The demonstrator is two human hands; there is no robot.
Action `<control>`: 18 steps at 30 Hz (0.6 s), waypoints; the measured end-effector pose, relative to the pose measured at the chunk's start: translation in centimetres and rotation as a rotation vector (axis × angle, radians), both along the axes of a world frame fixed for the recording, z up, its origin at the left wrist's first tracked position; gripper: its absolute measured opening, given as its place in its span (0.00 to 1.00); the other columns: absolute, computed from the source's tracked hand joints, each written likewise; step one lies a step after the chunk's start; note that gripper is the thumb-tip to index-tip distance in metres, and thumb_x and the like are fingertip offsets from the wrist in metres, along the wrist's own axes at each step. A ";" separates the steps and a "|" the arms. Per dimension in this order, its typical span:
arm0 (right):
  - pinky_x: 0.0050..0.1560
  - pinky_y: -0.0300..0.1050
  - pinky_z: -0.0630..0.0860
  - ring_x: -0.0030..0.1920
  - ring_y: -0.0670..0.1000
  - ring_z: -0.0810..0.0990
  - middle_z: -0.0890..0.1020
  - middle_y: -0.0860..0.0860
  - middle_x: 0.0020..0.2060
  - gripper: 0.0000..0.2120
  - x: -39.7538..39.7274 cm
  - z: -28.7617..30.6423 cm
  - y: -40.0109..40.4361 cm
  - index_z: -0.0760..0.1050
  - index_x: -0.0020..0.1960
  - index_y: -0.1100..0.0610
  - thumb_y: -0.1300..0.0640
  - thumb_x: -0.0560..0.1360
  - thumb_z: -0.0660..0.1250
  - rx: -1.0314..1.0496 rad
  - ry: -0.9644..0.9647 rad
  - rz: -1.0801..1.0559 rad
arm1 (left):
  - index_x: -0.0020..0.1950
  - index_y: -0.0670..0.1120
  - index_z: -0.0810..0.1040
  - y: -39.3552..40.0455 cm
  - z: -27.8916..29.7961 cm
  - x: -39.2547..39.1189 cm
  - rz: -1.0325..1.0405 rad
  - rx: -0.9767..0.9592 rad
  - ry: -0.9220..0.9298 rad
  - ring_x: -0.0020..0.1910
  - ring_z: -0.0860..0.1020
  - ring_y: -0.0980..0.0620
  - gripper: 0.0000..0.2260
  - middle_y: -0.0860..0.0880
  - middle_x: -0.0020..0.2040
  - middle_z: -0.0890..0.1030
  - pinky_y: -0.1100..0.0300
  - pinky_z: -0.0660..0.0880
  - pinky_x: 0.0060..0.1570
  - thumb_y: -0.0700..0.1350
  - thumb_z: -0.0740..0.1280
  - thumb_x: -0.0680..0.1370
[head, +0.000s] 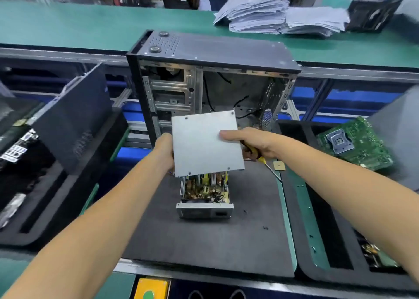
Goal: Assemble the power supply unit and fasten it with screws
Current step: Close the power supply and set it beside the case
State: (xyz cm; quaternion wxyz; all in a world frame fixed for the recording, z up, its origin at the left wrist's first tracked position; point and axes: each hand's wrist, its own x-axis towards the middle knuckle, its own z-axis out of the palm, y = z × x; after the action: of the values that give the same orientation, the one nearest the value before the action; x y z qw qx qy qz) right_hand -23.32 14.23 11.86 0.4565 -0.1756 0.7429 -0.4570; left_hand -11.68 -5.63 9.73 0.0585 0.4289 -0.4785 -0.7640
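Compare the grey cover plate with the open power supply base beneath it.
The cover plate is a plain flat grey sheet; the power supply base is an open tray showing its circuit board and components. The cover plate is held tilted in the air by the left hand and right hand; the base rests flat on the dark mat. Both are grey metal.

grey cover plate (205,143) tilted above open power supply (205,195).

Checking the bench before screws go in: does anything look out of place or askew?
The metal cover, held by both hands, sits tilted above the open power supply, not seated. Small dark screws lie scattered on the grey mat. The right hand also holds the screwdriver.
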 end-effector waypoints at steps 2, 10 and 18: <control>0.38 0.44 0.64 0.37 0.55 0.71 0.81 0.59 0.40 0.34 0.5 -0.1 -0.7 0.84 0.48 0.56 0.29 0.56 0.75 0.046 0.038 -0.007 | 0.40 0.43 0.76 -0.7 0.0 0.7 -0.057 -0.017 0.000 0.32 0.79 0.45 0.12 0.47 0.35 0.80 0.56 0.78 0.34 0.39 0.56 0.80; 0.23 0.37 0.57 0.24 0.47 0.64 0.71 0.49 0.27 0.27 1.7 -2.6 -1.4 0.79 0.43 0.46 0.25 0.58 0.69 0.111 0.025 -0.046 | 0.65 0.47 0.78 -2.9 -2.2 3.4 -0.426 -0.001 0.135 0.61 0.79 0.43 0.29 0.44 0.60 0.82 0.45 0.74 0.62 0.66 0.64 0.72; 0.23 0.36 0.57 0.24 0.47 0.64 0.72 0.48 0.28 0.32 1.9 -4.4 -0.7 0.79 0.41 0.50 0.23 0.55 0.70 0.179 0.003 -0.048 | 0.57 0.46 0.79 -1.9 -4.2 3.9 -0.407 0.011 0.088 0.53 0.78 0.46 0.22 0.47 0.60 0.79 0.51 0.72 0.63 0.58 0.72 0.69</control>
State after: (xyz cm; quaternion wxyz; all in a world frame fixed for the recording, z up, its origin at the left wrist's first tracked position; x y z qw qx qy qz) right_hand -21.41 13.50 7.42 0.4581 -0.1168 0.7856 -0.3992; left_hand -7.73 -7.55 5.54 -0.0786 0.2901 -0.5480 -0.7806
